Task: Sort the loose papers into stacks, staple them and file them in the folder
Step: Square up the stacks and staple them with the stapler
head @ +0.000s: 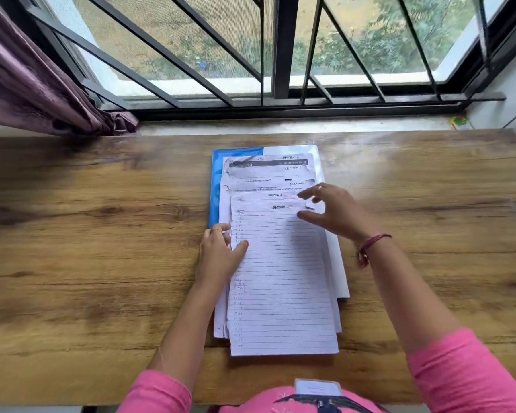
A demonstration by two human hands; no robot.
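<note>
Broadly, a wooden table [102, 234] runs beneath a barred window [280, 55], with a purple curtain [27, 84] bunched at the left. At the table's middle lies a blue folder [218, 174], and on it a fanned stack of loose papers [280, 278]; the topmost is a lined sheet with numbers down its left margin. Several sheets read "SECTION 1" in handwriting; a printed header seems to say "Dexterous Hand", though it is blurred. The left hand [221, 251] rests with relaxed fingers on the stack's left edge. The right hand [334, 213] hangs spread open over the upper right corner, gripping nothing.
</note>
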